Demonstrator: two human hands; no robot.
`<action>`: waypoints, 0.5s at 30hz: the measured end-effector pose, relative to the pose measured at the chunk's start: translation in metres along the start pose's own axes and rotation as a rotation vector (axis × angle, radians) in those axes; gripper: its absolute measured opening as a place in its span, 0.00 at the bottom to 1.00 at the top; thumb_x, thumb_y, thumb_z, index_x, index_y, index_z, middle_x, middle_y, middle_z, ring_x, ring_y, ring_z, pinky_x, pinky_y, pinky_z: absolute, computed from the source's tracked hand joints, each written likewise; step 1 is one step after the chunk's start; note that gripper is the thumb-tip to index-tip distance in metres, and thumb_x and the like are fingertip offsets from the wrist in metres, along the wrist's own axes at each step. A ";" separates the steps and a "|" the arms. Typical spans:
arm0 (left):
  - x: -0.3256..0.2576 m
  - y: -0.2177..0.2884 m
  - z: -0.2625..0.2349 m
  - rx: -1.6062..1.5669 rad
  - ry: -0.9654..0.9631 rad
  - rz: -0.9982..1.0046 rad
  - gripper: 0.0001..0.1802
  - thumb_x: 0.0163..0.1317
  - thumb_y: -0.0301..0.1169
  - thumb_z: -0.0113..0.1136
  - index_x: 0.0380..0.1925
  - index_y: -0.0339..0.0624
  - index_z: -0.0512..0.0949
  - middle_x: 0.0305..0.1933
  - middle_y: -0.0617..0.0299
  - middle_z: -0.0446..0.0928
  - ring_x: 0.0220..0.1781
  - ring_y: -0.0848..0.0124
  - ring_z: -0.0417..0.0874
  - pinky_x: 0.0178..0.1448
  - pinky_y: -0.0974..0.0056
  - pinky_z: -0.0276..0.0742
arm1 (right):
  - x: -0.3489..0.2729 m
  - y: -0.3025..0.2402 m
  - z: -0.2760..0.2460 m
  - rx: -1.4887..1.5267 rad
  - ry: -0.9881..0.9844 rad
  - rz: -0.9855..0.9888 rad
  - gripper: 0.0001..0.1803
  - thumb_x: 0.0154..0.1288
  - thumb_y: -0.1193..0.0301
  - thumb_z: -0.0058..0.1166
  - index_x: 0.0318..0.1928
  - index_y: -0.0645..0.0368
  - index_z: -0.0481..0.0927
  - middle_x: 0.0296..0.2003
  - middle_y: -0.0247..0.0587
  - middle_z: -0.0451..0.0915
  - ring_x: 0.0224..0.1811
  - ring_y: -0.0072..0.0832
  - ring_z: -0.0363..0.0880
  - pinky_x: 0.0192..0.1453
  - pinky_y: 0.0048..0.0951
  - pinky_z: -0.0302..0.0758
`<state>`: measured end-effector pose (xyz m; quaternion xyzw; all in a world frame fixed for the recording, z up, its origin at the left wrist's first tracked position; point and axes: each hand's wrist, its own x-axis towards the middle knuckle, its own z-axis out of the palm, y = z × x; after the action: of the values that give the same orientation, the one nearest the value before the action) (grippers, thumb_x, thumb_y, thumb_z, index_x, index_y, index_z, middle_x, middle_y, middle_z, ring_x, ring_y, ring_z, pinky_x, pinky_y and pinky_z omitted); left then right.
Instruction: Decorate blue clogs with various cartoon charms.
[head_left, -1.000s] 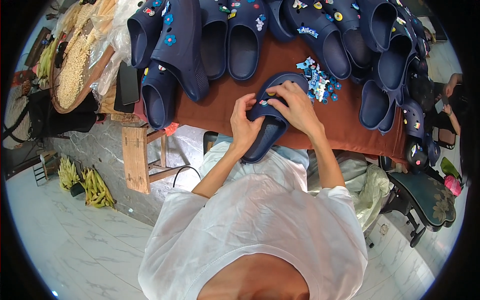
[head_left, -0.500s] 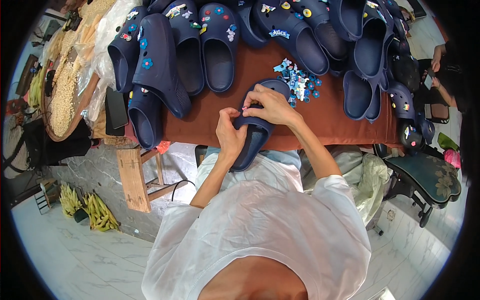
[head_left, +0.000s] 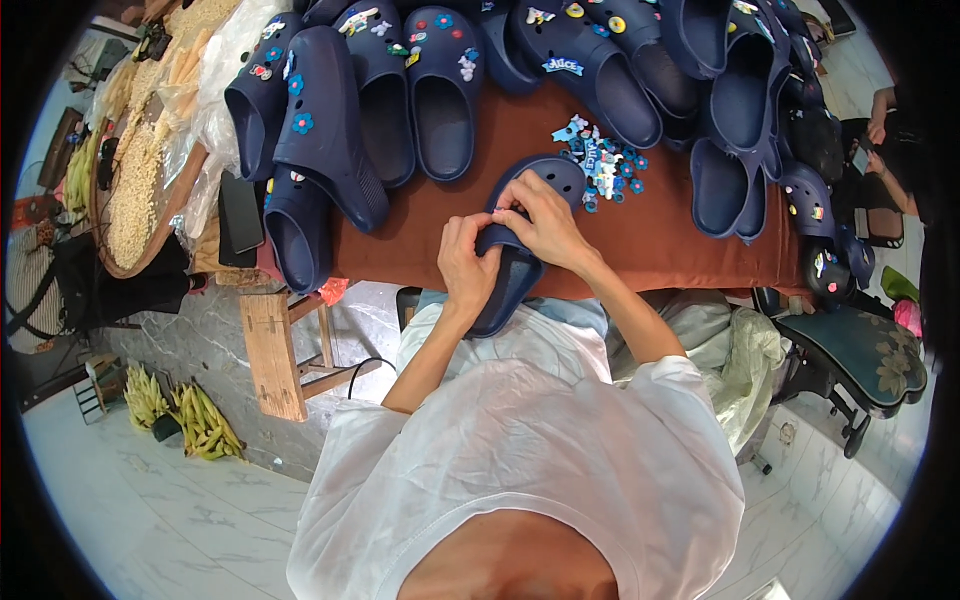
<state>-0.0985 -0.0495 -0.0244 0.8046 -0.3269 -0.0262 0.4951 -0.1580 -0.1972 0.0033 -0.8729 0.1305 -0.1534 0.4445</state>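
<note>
Both hands — left hand (head_left: 468, 262), right hand (head_left: 540, 222) — are clamped on a plain navy clog (head_left: 520, 245) at the brown table's (head_left: 680, 235) near edge; decorated clogs (head_left: 440, 90) crowd behind, loose charms (head_left: 600, 165) remain — far from done

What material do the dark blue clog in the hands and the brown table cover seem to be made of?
Clog: probably moulded foam or soft plastic, matte; one piece, thick walls, round holes. Both the left hand and the right hand hold it.
Table cover: likely cloth or felt, matte rust-brown; no shine, and it hangs over the edge. Hard to tell more.
</note>
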 end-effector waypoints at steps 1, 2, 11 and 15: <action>0.001 -0.001 -0.001 -0.008 -0.006 0.004 0.16 0.44 0.18 0.64 0.36 0.40 0.76 0.35 0.54 0.73 0.39 0.54 0.76 0.42 0.55 0.72 | 0.000 0.002 0.002 -0.007 0.006 0.005 0.09 0.62 0.69 0.61 0.35 0.60 0.76 0.35 0.41 0.72 0.38 0.37 0.75 0.41 0.35 0.70; 0.003 -0.003 -0.003 0.024 -0.011 0.023 0.16 0.44 0.18 0.65 0.36 0.41 0.77 0.35 0.55 0.73 0.39 0.54 0.76 0.42 0.55 0.72 | 0.000 0.003 0.004 -0.001 0.025 0.017 0.09 0.62 0.69 0.61 0.35 0.60 0.76 0.35 0.41 0.72 0.37 0.36 0.75 0.41 0.35 0.70; 0.009 -0.006 0.001 0.074 0.004 0.003 0.14 0.44 0.23 0.68 0.33 0.41 0.77 0.33 0.57 0.74 0.38 0.55 0.77 0.43 0.54 0.73 | 0.012 0.021 0.008 0.322 0.343 0.123 0.09 0.64 0.70 0.61 0.36 0.61 0.77 0.35 0.43 0.74 0.38 0.33 0.77 0.43 0.33 0.74; 0.009 -0.004 -0.003 0.074 -0.025 0.008 0.15 0.45 0.24 0.67 0.35 0.41 0.78 0.35 0.57 0.75 0.41 0.54 0.78 0.46 0.53 0.73 | 0.001 0.043 -0.018 0.152 0.439 0.085 0.08 0.66 0.69 0.60 0.39 0.60 0.76 0.36 0.40 0.76 0.36 0.28 0.78 0.40 0.29 0.76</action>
<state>-0.0888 -0.0507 -0.0236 0.8206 -0.3370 -0.0223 0.4609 -0.1680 -0.2355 -0.0213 -0.7764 0.2487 -0.3299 0.4759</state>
